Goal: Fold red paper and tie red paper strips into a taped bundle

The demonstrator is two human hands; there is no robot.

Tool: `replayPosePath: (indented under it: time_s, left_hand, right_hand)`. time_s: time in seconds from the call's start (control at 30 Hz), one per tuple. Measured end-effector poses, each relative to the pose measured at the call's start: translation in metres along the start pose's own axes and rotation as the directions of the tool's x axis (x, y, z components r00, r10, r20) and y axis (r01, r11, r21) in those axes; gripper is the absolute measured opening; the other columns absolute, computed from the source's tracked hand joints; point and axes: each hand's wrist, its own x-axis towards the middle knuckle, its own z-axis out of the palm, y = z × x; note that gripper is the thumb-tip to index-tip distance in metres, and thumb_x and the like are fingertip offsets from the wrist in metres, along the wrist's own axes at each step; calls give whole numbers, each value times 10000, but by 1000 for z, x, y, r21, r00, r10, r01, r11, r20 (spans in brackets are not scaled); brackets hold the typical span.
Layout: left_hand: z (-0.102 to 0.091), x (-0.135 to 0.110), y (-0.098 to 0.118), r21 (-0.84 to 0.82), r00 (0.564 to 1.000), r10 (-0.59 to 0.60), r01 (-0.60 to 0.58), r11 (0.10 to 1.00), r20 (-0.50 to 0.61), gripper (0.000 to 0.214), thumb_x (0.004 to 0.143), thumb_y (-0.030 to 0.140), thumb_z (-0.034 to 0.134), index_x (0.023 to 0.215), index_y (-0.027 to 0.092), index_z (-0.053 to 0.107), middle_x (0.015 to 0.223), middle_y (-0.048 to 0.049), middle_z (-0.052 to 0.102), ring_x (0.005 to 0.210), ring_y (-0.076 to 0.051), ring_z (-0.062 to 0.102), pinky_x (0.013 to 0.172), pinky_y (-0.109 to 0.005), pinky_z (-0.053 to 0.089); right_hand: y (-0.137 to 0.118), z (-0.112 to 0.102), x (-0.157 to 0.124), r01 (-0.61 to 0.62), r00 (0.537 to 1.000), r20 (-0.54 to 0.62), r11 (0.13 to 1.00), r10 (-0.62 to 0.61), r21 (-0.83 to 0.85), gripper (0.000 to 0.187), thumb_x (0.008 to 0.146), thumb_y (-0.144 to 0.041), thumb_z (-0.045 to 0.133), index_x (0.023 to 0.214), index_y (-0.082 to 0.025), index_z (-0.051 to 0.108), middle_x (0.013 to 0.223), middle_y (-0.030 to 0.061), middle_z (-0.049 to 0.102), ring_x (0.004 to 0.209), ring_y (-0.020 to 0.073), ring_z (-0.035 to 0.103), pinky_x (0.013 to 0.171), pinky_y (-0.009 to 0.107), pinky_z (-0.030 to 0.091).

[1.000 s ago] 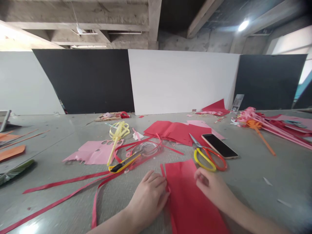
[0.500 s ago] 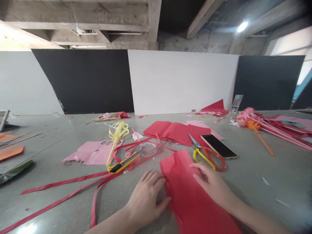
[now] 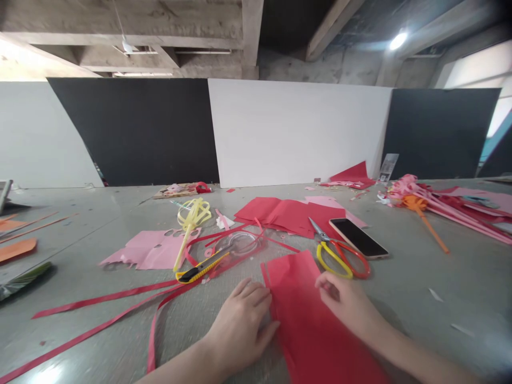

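A sheet of red paper (image 3: 304, 304) lies lengthwise in front of me, with a narrow folded strip along its left edge. My left hand (image 3: 246, 314) rests at that edge, fingers loosely bent and thumb apart, touching the paper and holding nothing. My right hand (image 3: 344, 301) is at the sheet's right side, its fingers curled in towards the thumb; nothing shows between them. Just beyond the right hand lie scissors (image 3: 340, 256) with one yellow and one red handle. A yellow utility knife (image 3: 203, 268) lies ahead of the left hand.
A phone (image 3: 360, 237) lies beside the scissors, near more red paper (image 3: 280, 214). On the left are red strips (image 3: 100, 296), cut pink paper (image 3: 150, 249), a yellow paper-strip shape (image 3: 194, 214) and a tape roll (image 3: 244, 242). Pink and orange paper pieces (image 3: 416, 200) lie far right. Panels (image 3: 300, 133) stand behind.
My right hand's fingers have curled in from a more spread pose. The red sheet's far end has shifted slightly towards me. The left hand stays nearly in place.
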Motion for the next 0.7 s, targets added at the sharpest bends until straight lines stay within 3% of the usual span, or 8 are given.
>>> replayPosePath:
  time_s: [0.37, 0.6, 0.7]
  left_hand:
    - [-3, 0, 2, -4, 1000, 12, -12, 1000, -13, 247, 766, 239, 526, 1002, 184, 574, 970, -68, 615, 932, -241, 539, 920, -456, 352]
    - [-6, 0, 1, -35, 999, -45, 44, 998, -17, 398, 730, 391, 576, 1065, 179, 543, 1062, -73, 586, 969, -272, 514, 899, -474, 360]
    - [-5, 1, 1, -41, 999, -36, 35, 999, -31, 419, 725, 387, 590, 1077, 168, 533, 1080, -84, 572, 979, -267, 506, 890, -446, 375]
  right_hand:
    - [-1, 1, -4, -16, 1000, 4, 999, 16, -31, 142, 635, -77, 422, 638, -201, 490, 522, -32, 522, 480, 119, 510, 481, 217, 390]
    - [-3, -7, -1, 26, 999, -42, 999, -24, 47, 134, 773, -195, 408, 840, -200, 524, 731, 26, 608, 653, 161, 578, 604, 265, 450]
    - [-2, -8, 2, 55, 997, -56, 996, -51, 69, 122, 799, -222, 414, 826, -203, 531, 765, 28, 608, 694, 167, 580, 642, 277, 461]
